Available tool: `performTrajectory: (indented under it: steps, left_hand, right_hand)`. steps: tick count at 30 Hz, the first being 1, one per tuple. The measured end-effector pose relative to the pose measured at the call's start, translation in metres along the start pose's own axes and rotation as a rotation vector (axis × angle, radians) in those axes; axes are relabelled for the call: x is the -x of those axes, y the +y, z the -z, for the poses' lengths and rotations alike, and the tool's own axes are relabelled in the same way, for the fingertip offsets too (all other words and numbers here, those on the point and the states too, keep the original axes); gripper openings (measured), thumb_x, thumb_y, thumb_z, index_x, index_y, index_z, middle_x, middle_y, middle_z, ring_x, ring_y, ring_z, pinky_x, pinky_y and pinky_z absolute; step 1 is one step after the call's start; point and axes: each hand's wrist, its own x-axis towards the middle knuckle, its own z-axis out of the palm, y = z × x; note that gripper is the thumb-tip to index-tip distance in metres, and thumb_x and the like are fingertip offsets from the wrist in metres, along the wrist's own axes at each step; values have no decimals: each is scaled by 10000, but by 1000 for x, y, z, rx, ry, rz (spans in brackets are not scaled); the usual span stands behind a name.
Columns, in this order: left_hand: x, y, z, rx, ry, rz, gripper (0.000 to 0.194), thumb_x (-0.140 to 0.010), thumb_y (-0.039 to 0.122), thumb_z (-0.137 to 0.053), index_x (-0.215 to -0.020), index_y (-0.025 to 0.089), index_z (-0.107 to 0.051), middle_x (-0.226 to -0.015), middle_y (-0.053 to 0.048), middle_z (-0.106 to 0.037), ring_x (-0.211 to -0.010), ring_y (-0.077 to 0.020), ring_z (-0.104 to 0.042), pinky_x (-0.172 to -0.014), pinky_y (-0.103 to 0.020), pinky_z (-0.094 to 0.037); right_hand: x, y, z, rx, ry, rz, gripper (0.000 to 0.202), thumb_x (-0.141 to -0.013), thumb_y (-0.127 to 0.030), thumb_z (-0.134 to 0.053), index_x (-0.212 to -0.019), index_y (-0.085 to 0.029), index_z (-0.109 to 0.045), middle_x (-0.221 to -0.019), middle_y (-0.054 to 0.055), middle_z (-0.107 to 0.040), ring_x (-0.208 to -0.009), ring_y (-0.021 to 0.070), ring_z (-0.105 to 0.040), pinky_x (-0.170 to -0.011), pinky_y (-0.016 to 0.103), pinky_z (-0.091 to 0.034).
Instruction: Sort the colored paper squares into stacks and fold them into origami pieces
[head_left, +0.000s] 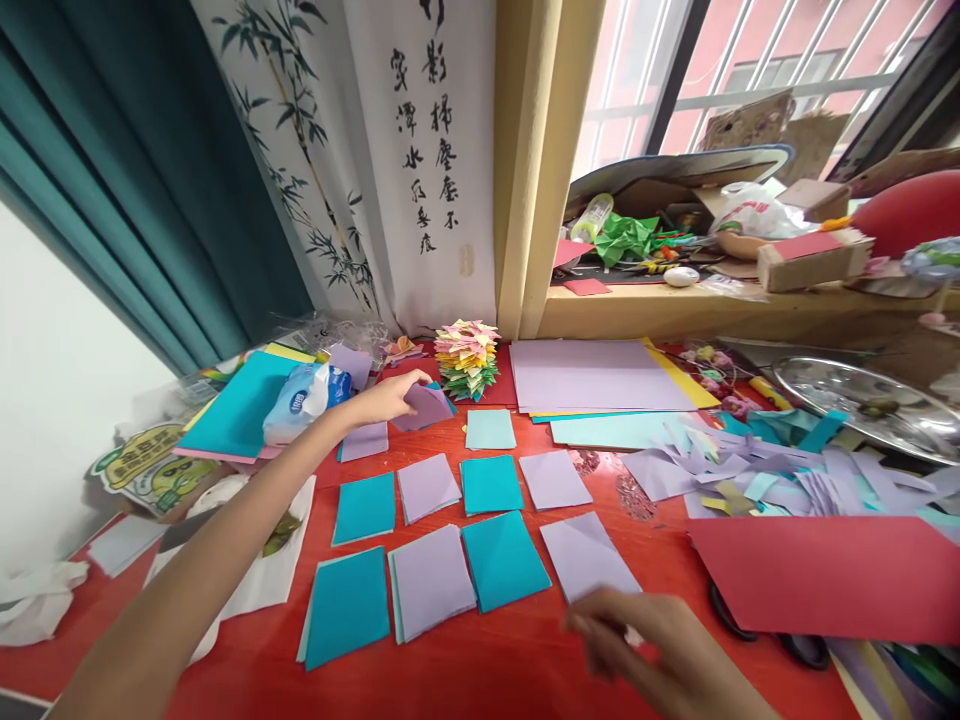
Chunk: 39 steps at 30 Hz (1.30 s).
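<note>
My left hand (390,397) reaches to the back of the table and pinches square papers (424,408), lilac with a teal edge showing behind. Just under it lies another lilac square (365,441). My right hand (645,645), blurred, hovers at the front near a lilac square (589,555); its fingers look curled, but whether they hold anything is unclear. Between the hands are rows of squares: teal ones (347,607) and lilac ones (433,583), some stacked over pale blue sheets. A pale blue square (490,429) lies behind them.
A folded-paper tower (466,360) stands at the back beside large lilac sheets (592,375). A tissue pack (307,402) rests on teal sheets at left. At right are paper scraps (817,485), a metal tray (885,400), and a red sheet (825,578) partly covering black scissor handles (802,650).
</note>
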Motion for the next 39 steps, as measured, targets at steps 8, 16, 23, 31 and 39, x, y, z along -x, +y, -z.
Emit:
performTrajectory:
  steps: [8, 16, 23, 31, 39]
  left_hand:
    - [16, 25, -4, 36, 136, -160, 718, -658, 32, -398, -1345, 214, -299, -1207, -95, -492, -1114, -233, -479, -854, -337, -427]
    - [17, -21, -43, 607, 568, 41, 719, -684, 239, -633, -1313, 227, -285, -1216, -98, -473, -1099, -220, -483, -936, -406, -394]
    - [15, -29, -92, 702, 473, 79, 627, -733, 190, -557, -1302, 209, -294, -1308, -109, -415, -1144, -200, -468, -965, -365, -384]
    - [12, -15, -98, 672, 544, 94, 717, -758, 147, -507, -1360, 228, -128, -1411, -104, -248, -1298, -200, -284, -1064, -363, -256]
    - [13, -5, -100, 442, 617, -9, 736, -748, 129, -526, -1368, 240, -146, -1378, -102, -235, -1335, -217, -171, -1097, -384, -176]
  right_hand:
    - [-191, 16, -16, -189, 241, 119, 646, -644, -219, -664, -1245, -207, -425, -1272, 86, -500, -1131, 222, -475, -891, 335, -413]
    - [-270, 47, -63, -404, 270, 128, 270, -785, -264, -441, -1004, -164, -564, -975, 35, -641, -926, 194, -565, -819, 323, -447]
    - [-274, 67, -81, -427, 251, 121, 250, -756, -266, -501, -990, -189, -463, -937, 38, -593, -888, 188, -541, -834, 362, -436]
    - [-268, 58, -84, -433, 267, 124, 509, -770, -222, -491, -1231, -161, -284, -1158, 125, -475, -1066, 206, -475, -933, 368, -375]
    - [-263, 50, -88, -446, 295, 133, 653, -769, -159, -455, -1332, -163, -124, -1295, 154, -337, -1183, 204, -390, -995, 358, -317]
